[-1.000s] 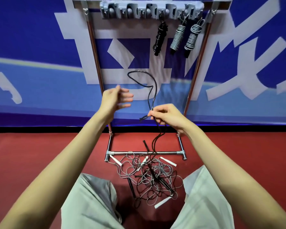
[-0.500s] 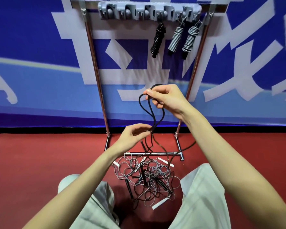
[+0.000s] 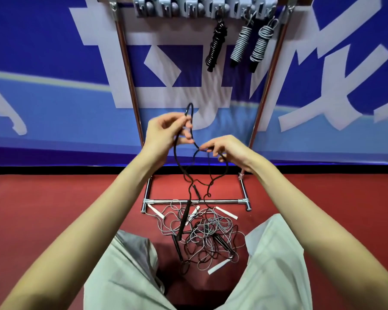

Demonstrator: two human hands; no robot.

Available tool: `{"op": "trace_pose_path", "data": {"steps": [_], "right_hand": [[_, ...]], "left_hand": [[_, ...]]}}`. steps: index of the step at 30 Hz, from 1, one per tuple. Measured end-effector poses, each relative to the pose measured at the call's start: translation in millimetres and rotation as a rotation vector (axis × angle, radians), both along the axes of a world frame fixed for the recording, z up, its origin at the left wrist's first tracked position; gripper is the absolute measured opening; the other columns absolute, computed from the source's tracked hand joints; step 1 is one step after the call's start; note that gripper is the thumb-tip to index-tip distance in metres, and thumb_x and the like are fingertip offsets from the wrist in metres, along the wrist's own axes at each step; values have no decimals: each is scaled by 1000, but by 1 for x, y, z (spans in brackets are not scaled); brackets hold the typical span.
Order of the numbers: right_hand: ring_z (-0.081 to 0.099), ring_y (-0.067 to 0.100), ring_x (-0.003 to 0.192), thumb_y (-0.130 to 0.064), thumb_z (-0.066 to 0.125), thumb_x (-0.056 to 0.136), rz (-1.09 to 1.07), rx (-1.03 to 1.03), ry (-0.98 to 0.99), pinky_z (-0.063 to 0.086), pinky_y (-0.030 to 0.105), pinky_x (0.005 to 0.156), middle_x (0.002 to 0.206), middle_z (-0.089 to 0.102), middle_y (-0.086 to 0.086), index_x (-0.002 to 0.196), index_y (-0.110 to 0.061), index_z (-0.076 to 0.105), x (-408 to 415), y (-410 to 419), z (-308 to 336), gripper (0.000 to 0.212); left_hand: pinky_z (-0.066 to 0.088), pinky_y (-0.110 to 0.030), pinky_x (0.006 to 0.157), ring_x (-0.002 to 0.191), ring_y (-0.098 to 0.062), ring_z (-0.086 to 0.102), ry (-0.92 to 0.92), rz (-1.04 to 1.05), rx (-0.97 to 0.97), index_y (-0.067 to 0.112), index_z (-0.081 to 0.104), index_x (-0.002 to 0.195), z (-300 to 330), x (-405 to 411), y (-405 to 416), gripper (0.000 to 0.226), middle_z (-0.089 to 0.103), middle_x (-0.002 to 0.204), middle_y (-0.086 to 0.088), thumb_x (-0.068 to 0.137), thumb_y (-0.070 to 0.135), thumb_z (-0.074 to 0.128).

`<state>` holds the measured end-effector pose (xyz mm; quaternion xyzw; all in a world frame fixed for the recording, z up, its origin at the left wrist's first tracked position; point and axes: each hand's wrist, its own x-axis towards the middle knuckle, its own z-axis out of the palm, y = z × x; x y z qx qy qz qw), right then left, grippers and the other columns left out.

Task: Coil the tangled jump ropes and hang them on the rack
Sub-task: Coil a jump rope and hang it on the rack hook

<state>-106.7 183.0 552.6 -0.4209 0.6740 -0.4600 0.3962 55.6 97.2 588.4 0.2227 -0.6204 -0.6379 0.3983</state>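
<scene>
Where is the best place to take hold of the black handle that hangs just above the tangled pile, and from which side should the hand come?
Probably grip the black handle around its middle, coming from the left side. It hangs nearly upright on the black rope, so fingers can wrap it sideways; its lower end reaches the tangled pile, and white handles lie to its right.

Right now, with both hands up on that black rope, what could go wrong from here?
1. The thin black jump rope, pinched by the left hand and right hand, still trails into the tangled heap of grey and black ropes on the red floor; pulling higher may tighten knots or drag the heap.
2. Its hanging black handle could snag grey loops or the chrome rack's base bar.
</scene>
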Motion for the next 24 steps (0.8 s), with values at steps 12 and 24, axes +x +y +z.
{"op": "trace_pose_path", "data": {"steps": [12, 24], "right_hand": [[40, 17, 65, -22, 62, 94, 411, 50, 303, 35, 29, 63, 82, 65, 3, 84, -20, 76, 30, 2, -27, 17], [31, 3, 44, -30, 65, 92, -34, -193, 224, 24, 17, 45, 48, 43, -5, 82, -5, 77, 15, -6, 18, 30]], "left_hand": [[58, -27, 65, 61, -13, 62, 103, 122, 113, 0, 64, 91, 27, -24, -39, 10, 63, 77, -8, 96, 7, 58], [54, -25, 55, 62, -15, 62, -424, -46, 208, 5, 63, 88, -103, 24, -11, 19, 69, 78, -9, 94, -6, 48]]}}
